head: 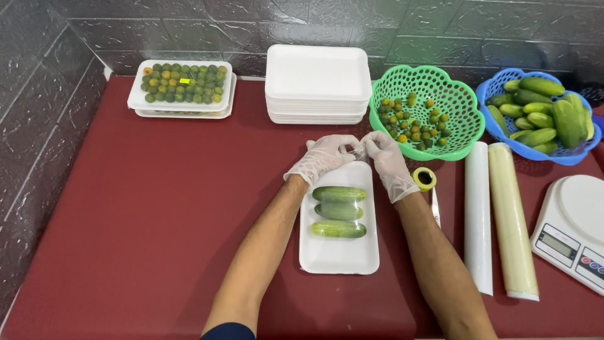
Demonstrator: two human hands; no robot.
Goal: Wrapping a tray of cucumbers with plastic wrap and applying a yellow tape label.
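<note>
The left hand point(324, 157) and right hand point(388, 160), both gloved, met above the far end of a white tray point(340, 252) mid-table, fingertips pinching something small between them. Three cucumbers point(338, 211) lay across the tray. A tape roll point(425, 179) sat just right.

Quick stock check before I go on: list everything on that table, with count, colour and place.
cucumbers on tray: three, green, centre
foam tray: one, white, under those cucumbers
stack of empty trays: one stack, white, back centre
packed trays of small fruit: two stacked, green and yellow fruit, back left
green basket: one, holds small fruit, back right
blue basket: one, holds cucumbers, far right
wrap rolls: two, white and cream, right
tape roll: one, yellow, beside right wrist
scale: one, white, right edge
table: dark red
left hand: white glove, above tray
right hand: white glove, fingertips meeting the left's
</note>
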